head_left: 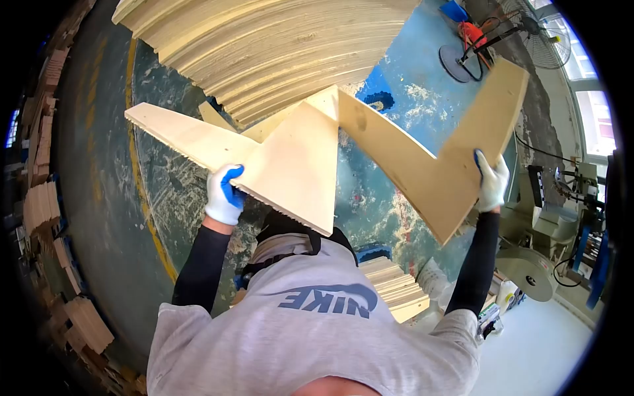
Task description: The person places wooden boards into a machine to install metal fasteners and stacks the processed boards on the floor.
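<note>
Two plywood pcs held up, one per hand, both gloved (white w/ blue).

Left hand (pixel 224 195) is clenched on the lower edge of the left plywood piece (pixel 277 162). That pc is a flat angled cut-out: one long narrow arm runs from the hand up and out to the left, tip pointing away to the upper left; a wider wedge spreads to the right of the hand, its lower corner pointing down toward the person's chest. Long axis approx. left-right, slightly tilted. Pale, light wood, clean face, saw-toothed marks along the lower edge.

Right hand (pixel 492 181) is gripping the right plywood piece (pixel 422 165) at the inner side of its bend, fingers wrapped over the edge. This pc is V- or L-shaped: one arm goes from the hand up and right, the other runs up and left from the bend to meet the top of the left pc; the elbow points down, just below the hand. Same pale wood, a small dark knot near its upper left end.

The two pcs touch or overlap at their upper ends, between the hands.

Beyond the hands: a big stack of plywood sheets (pixel 277 46); a fan (pixel 535 36) far right of it; blue-painted floor (pixel 409 99) under all.
</note>
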`<state>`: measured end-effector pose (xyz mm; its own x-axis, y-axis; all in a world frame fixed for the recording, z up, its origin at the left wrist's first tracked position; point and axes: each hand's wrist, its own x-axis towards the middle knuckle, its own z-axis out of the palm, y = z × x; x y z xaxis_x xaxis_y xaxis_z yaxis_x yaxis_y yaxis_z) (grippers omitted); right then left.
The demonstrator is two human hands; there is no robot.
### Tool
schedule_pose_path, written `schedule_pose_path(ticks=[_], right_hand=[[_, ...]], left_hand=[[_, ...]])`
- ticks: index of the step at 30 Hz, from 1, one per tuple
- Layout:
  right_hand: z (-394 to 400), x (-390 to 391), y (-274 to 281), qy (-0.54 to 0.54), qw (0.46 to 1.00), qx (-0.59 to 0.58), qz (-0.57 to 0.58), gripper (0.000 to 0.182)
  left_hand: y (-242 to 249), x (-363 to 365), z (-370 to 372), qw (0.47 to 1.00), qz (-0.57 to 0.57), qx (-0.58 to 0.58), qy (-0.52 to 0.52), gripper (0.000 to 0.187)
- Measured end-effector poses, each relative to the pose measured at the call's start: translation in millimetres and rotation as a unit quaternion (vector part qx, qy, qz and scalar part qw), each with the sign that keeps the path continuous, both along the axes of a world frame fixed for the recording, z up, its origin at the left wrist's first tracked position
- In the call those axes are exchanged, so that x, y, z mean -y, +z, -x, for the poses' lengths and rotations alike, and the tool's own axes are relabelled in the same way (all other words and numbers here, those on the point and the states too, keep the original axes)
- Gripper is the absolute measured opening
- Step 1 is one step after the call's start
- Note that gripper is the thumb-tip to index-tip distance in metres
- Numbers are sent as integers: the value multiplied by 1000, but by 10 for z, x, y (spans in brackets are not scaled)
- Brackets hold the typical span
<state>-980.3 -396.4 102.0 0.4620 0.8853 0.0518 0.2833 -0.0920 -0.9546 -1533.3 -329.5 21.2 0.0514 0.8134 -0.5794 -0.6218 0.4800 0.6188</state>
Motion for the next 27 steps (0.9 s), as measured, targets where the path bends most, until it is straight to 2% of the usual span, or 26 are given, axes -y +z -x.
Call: schedule_pose_path(ticks=[4,6,7,10,11,15,21,23,25,26,27], right_hand=[[31,546,84,-67,997,45,2,22],[-2,753,-98,-91,994,54,14,23],[5,852,-212,-104,992,62,22,24],[60,1150,-616,-159,984,62,54,25],[132,1236,-688,-178,980,70,64,24],[477,1436,-706,-254,959,71,103,26],[764,1595,-595,-286,932,130,181,32],[763,1664,-591,-287,926,154,193,34],[754,1766,-626,-300,930,120,176,37],[733,1829,-637,-307,928,118,175,39],[708,1842,-635,-313,927,116,170,41]], left_hand=[[-257,167,142,1000,5,12,1,20],[-434,159,140,1000,-22,-4,-13,28],[-521,96,156,999,-4,35,-14,29],[-1284,-147,338,997,7,-49,51,36],[-1457,-222,365,995,9,-54,78,27],[-2475,-405,693,983,31,-123,134,31],[-3184,-899,1291,959,28,-241,145,24],[-3496,-1108,1559,942,10,-305,142,24],[-3493,-1411,1719,857,115,-491,109,27],[-3497,-1448,1676,834,112,-533,94,27],[-3281,-1524,1540,808,110,-574,80,28]])
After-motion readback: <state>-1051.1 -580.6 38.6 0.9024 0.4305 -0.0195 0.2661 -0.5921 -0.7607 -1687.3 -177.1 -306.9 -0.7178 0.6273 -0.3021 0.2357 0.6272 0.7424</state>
